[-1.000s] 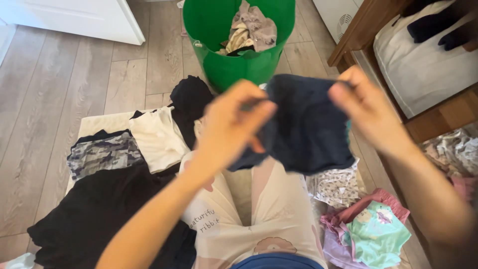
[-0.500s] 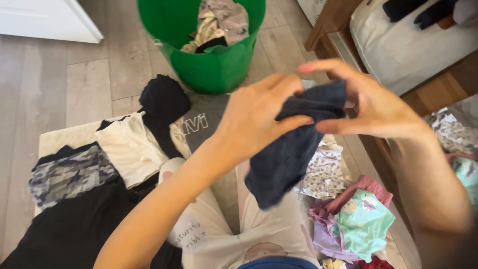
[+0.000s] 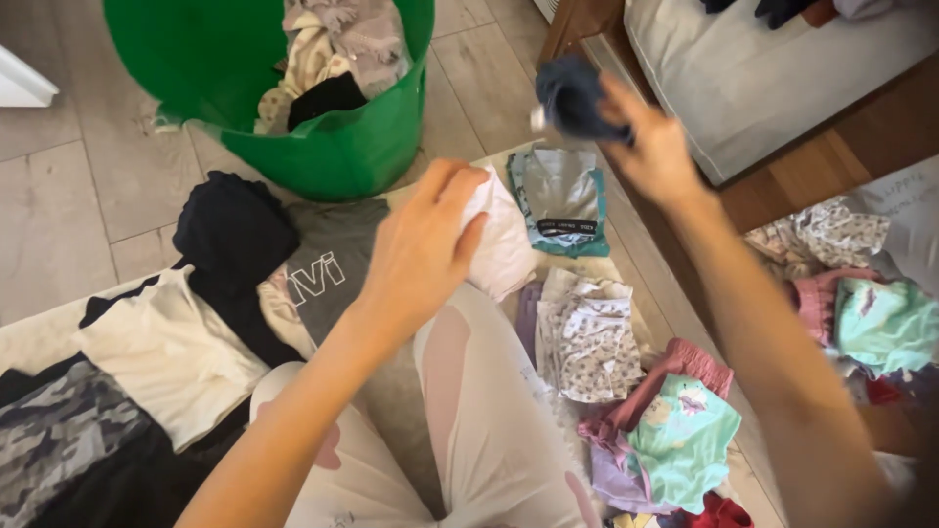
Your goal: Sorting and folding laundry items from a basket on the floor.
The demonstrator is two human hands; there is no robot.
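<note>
Beyond both hands stands the green tub (image 3: 323, 147) of unsorted clothes, nearer lies the grey-and-teal garment (image 3: 559, 200) below the right hand (image 3: 653, 147), which grips the bunched dark blue cloth (image 3: 572, 93) best kept compact, while the left hand (image 3: 421, 249) hovers half-curled, empty.

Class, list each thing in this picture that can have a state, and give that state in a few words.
Green plastic tub: upright, partly filled with clothes.
Dark blue cloth item: bunched in right hand.
Left hand: on a white garment.
Grey teal-edged garment: folded flat.
</note>
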